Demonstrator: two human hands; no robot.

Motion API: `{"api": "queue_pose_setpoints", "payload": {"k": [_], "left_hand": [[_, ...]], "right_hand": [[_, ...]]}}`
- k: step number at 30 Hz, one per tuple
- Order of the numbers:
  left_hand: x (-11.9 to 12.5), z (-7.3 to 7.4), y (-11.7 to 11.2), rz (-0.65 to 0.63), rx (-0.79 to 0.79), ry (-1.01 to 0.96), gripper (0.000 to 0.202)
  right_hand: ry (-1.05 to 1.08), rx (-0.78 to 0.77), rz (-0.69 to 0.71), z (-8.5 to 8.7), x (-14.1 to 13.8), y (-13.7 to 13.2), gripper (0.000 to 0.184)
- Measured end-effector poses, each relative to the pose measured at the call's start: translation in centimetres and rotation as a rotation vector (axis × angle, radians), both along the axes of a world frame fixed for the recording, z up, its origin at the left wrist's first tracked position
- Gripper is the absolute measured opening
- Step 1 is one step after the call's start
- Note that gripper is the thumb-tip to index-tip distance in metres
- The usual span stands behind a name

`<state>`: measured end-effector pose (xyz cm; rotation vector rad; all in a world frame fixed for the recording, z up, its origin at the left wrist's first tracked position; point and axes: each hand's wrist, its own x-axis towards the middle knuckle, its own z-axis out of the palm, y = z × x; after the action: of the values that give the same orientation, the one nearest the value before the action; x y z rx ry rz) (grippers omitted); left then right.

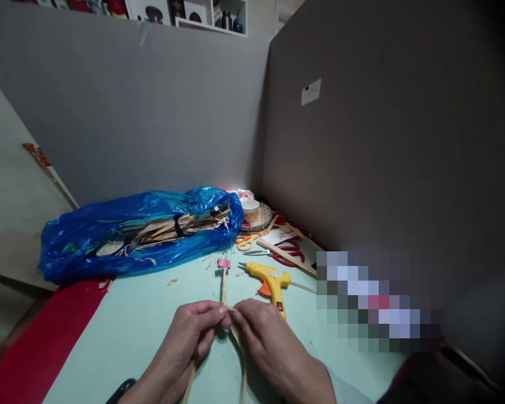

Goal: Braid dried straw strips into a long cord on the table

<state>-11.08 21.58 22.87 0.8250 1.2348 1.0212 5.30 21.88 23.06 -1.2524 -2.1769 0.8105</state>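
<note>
Where left hand (189,336) and right hand (269,342) meet, both pinch the bamboo strip (224,289) between them.

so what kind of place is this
Probably a craft workstation: a pale green table between grey partition panels. A yellow hot glue gun, orange-handled scissors and a blue plastic bag of pale strips lie on it, and the left hand and right hand pinch thin pale strips.

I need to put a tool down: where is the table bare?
Bare green tabletop lies between the blue bag, the red strip and the left hand. Behind the glue gun it is crowded: orange scissors, sticks, a paper cup.
</note>
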Motion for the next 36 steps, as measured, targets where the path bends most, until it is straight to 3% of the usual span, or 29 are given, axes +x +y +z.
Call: {"api": "queue_pose_setpoints", "payload": {"k": [3,7,11,17,19,22,26,32,34,36], "left_hand": [[0.4,0.1,-0.2,0.043,-0.013,0.089,0.024],[0.5,0.4,-0.5,0.004,-0.022,0.064,0.026],[0.0,0.0,-0.5,-0.033,-0.021,-0.061,0.026],[-0.3,0.0,-0.3,-0.006,-0.058,-0.092,0.03],[-0.2,0.4,-0.2,-0.012,-0.06,-0.117,0.027],[-0.2,0.6,-0.2,-0.013,-0.077,-0.182,0.025],[-0.4,0.0,-0.1,-0.016,-0.049,-0.206,0.025],[0.1,-0.9,-0.4,0.029,-0.025,-0.15,0.031],[0.3,-0.9,-0.6,0.05,-0.02,-0.137,0.031],[0.4,-1.0,-0.7,0.071,-0.019,-0.131,0.031]], "right_hand": [[-0.081,0.224,0.028,-0.4,0.1,-0.3,0.021],[-0.116,0.509,0.209,-1.2,-0.4,-0.5,0.016],[-0.244,0.654,0.341,-1.7,-1.0,-0.2,0.014],[-0.471,0.796,0.337,-2.2,-1.9,-0.5,0.019],[-0.454,0.738,0.349,-1.5,-1.8,-0.6,0.017],[-0.262,0.514,0.364,0.7,-0.7,0.0,0.011],[-0.01,0.165,0.111,3.1,0.6,1.9,0.015],[0.299,-0.411,0.221,0.8,-0.9,2.8,0.015],[0.307,-0.457,0.187,0.1,-1.2,2.5,0.019],[0.264,-0.406,0.155,-0.1,-1.2,2.4,0.02]]}}
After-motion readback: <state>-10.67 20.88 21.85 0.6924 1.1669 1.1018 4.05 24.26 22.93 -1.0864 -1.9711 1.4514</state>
